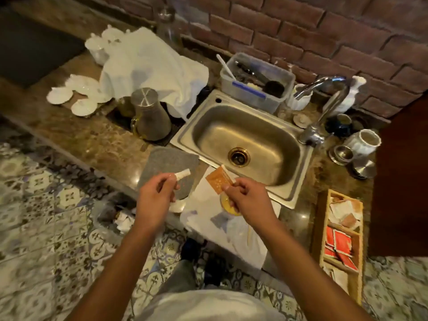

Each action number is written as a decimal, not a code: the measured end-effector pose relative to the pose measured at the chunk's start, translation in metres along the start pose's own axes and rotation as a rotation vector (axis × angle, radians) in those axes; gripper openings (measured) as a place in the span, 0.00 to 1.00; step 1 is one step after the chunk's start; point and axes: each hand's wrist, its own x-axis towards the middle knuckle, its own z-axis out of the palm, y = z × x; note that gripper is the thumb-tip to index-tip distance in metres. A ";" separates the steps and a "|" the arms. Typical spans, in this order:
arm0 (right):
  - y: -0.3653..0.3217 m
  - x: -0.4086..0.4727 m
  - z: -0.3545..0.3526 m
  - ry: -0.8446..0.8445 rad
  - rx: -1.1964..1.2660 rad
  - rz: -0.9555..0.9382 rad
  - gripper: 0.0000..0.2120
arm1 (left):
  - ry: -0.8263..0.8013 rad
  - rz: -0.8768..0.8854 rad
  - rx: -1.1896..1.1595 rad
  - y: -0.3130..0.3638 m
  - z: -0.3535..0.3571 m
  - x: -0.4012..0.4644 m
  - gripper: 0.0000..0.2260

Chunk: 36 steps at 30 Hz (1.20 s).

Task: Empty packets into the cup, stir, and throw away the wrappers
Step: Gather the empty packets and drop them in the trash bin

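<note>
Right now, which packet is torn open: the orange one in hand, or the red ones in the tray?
The orange packet, pinched in the right hand above the cup. Its torn-off strip is in the left hand. The red packets lie untouched in the wooden tray.

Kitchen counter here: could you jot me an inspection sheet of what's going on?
Surface: brown stone counter with steel sink, basin bare.
Job's things: orange packet, torn white strip, cup with yellowish contents on white paper.
Clutter: white plates, cloth, metal pot, utensil tub, wooden packet tray.
Grip: left hand pinches strip; right hand pinches packet above cup.
Cables: nothing seen.
Surroundings: brick wall, patterned floor tiles.
</note>
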 end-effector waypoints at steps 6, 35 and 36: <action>0.002 -0.018 0.039 -0.202 -0.016 -0.066 0.14 | 0.248 -0.017 0.155 -0.031 -0.052 -0.065 0.04; 0.043 -0.016 0.309 -0.414 -0.271 0.254 0.13 | 0.334 -0.332 0.181 -0.196 -0.272 -0.020 0.12; 0.050 -0.010 0.317 -0.424 -0.281 0.275 0.14 | 0.334 -0.341 0.184 -0.203 -0.271 -0.014 0.12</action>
